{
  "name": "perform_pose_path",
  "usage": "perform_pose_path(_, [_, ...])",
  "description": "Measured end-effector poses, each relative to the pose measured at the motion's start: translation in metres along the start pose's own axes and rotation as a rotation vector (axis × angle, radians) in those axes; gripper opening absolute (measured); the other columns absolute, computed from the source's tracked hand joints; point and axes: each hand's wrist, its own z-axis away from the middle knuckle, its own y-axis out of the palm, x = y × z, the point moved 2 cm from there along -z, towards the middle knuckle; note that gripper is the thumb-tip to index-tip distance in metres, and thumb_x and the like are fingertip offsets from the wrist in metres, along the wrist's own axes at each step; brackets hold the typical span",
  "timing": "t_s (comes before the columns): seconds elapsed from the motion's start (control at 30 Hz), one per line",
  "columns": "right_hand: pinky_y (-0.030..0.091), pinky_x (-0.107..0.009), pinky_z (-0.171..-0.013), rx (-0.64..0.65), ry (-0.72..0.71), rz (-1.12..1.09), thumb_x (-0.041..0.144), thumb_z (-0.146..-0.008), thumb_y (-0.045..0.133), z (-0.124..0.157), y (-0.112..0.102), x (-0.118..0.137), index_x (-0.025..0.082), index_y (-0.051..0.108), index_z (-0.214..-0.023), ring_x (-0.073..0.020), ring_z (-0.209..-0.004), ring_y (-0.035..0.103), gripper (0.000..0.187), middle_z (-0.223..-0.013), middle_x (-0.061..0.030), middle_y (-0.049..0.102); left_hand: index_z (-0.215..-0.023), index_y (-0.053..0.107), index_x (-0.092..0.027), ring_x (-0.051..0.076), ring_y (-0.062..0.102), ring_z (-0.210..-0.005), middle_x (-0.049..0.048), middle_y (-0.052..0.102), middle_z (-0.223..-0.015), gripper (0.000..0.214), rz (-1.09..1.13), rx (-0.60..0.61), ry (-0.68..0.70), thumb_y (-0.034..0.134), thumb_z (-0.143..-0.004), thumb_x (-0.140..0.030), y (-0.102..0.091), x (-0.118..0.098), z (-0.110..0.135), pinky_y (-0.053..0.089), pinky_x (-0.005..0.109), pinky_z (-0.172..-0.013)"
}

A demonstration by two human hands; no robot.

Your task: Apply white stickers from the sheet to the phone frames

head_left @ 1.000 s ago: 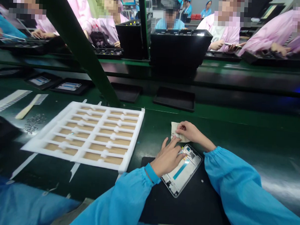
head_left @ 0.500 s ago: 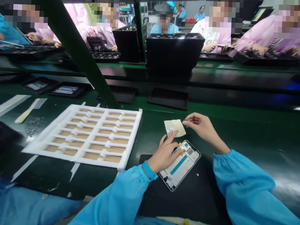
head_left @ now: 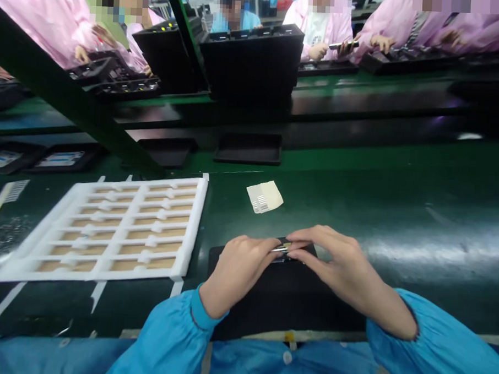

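Note:
My left hand (head_left: pixel 240 269) and my right hand (head_left: pixel 337 262) meet over the far edge of a black mat (head_left: pixel 269 298). Both are closed, fingertips pinching a phone frame (head_left: pixel 282 248). The frame is seen edge-on, so only a thin silvery strip shows between the fingers; the rest is hidden by my hands. A small beige backing sheet (head_left: pixel 265 197) with tiny strips on it lies on the green bench beyond my hands, untouched.
A white foam tray (head_left: pixel 107 225) with rows of tan-bottomed slots lies to the left. Black trays (head_left: pixel 249 148) sit on the belt behind. A tall black bin (head_left: pixel 250 60) and a slanted green post (head_left: pixel 71 102) stand further back. Other people in pink coats work at the far side.
My right hand left the beige sheet and came back to the frame. Both hands now grip the frame, raised on edge off the mat. The view tilted down.

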Motion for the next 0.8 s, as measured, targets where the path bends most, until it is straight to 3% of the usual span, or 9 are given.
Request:
perform_pose_path(0.13, [0.052,-0.033,-0.076,0.106,0.047,0.043,0.017,-0.09,0.065,0.004,0.013,-0.005,0.025,0.062,-0.104,-0.0176,-0.084,0.066,0.017,-0.093,0.0004,0.072,-0.12,0.064,-0.023,0.02,0.072,-0.08,0.0021,0.076,-0.102,0.032,0.176,-0.165,-0.01,0.064,-0.092,-0.038,0.008,0.001,0.013,0.054,0.03,-0.071])
perform_pose_path(0.3, [0.051,-0.032,-0.077,0.128,0.053,0.026,0.016,-0.09,0.065,0.003,0.018,-0.004,0.025,0.061,-0.1,-0.0169,-0.083,0.065,0.014,-0.091,0.0008,0.071,-0.102,0.069,-0.022,0.016,0.073,-0.09,0.0001,0.076,-0.103,0.011,0.34,-0.296,0.079,0.063,-0.093,-0.021,0.006,0.002,0.02,0.054,0.028,-0.079])
perform_pose_path(0.43, [0.052,-0.033,-0.077,0.08,0.012,-0.006,0.017,-0.09,0.064,0.008,0.018,-0.008,0.024,0.061,-0.101,-0.0176,-0.087,0.065,0.014,-0.094,-0.0012,0.071,-0.1,0.07,-0.02,0.016,0.073,-0.088,0.0011,0.076,-0.102,0.012,0.311,-0.351,0.084,0.062,-0.093,-0.015,0.01,0.001,0.019,0.055,0.029,-0.077])
perform_pose_path(0.63, [0.055,-0.037,-0.083,0.003,0.082,-0.045,0.02,-0.092,0.061,0.027,0.02,-0.03,0.024,0.062,-0.104,-0.0215,-0.095,0.066,0.013,-0.1,-0.0046,0.07,-0.1,0.07,-0.02,0.017,0.074,-0.085,0.0014,0.077,-0.1,0.013,0.206,-0.33,0.038,0.059,-0.095,-0.018,0.013,-0.001,0.017,0.055,0.03,-0.074])
perform_pose_path(0.8, [0.054,-0.033,-0.084,-0.041,-0.012,-0.095,0.012,-0.093,0.058,0.03,0.023,-0.032,0.022,0.06,-0.096,-0.0184,-0.098,0.064,0.011,-0.103,-0.0054,0.067,-0.097,0.07,-0.021,0.018,0.074,-0.087,-0.0001,0.077,-0.099,0.011,0.212,-0.248,0.0,0.059,-0.096,-0.024,0.011,-0.003,0.013,0.054,0.03,-0.075])
